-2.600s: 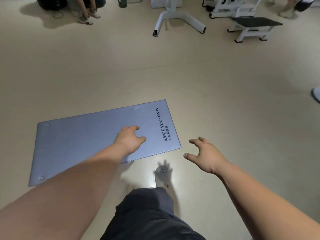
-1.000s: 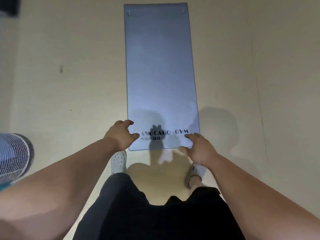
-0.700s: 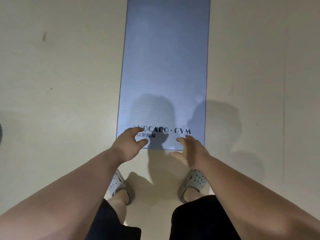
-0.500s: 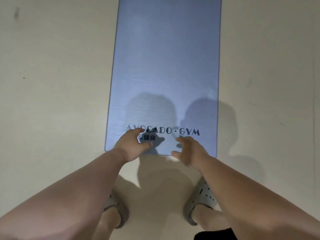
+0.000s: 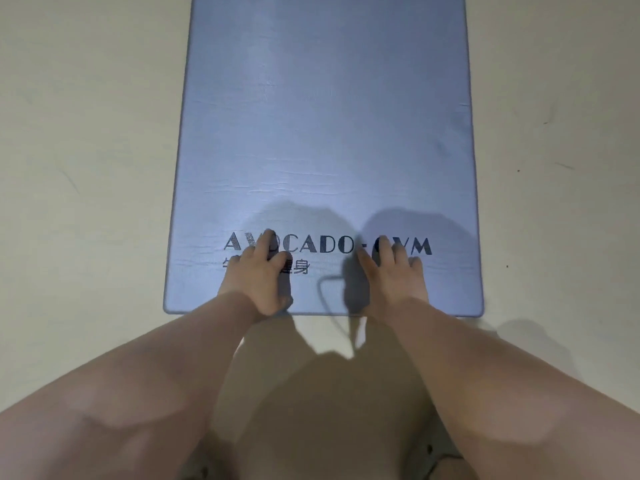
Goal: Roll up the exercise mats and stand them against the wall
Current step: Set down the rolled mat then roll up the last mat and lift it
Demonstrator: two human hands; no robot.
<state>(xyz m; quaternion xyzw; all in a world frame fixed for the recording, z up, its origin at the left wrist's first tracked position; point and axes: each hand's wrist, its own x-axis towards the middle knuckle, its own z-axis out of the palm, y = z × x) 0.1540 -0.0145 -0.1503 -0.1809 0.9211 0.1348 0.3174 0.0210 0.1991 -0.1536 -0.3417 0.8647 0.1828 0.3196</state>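
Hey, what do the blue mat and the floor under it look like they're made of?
The mat looks like soft foam or rubber, matte blue-grey: thick rounded edge, fine creases across it. The floor looks like smooth vinyl or similar, beige with dull sheen and scuff marks; I can't be sure.

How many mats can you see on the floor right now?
1. A blue-grey mat lies flat, unrolled, on the floor, with the left hand and right hand resting on its near end. Others may be out of frame.
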